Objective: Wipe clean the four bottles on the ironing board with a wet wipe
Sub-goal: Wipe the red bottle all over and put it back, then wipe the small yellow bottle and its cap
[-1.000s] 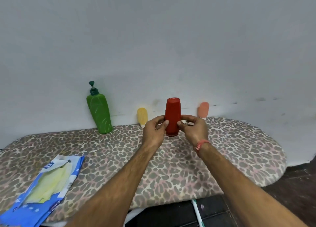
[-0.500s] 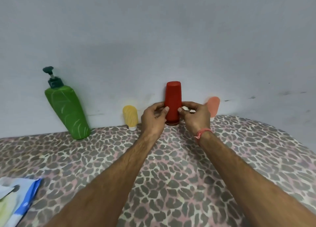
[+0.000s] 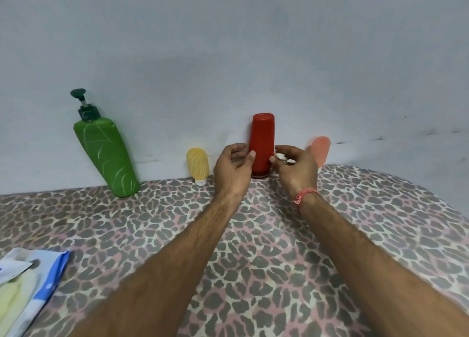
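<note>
A red bottle stands upside down on its cap at the back of the leopard-print ironing board, against the wall. My left hand is just left of it, fingers loosely curled, thumb tip at the bottle's side. To the bottle's right, my right hand pinches a small crumpled white wet wipe. A green pump bottle leans at the wall on the left. A small yellow bottle and a small pink bottle stand cap-down on either side.
A blue pack of wet wipes lies on the board at the lower left. The grey wall runs right behind the bottles. The board's rounded end curves away at the right.
The red bottle was held up between both hands; now it stands on the board by the wall and both hands have loosened and drawn slightly apart from it.
</note>
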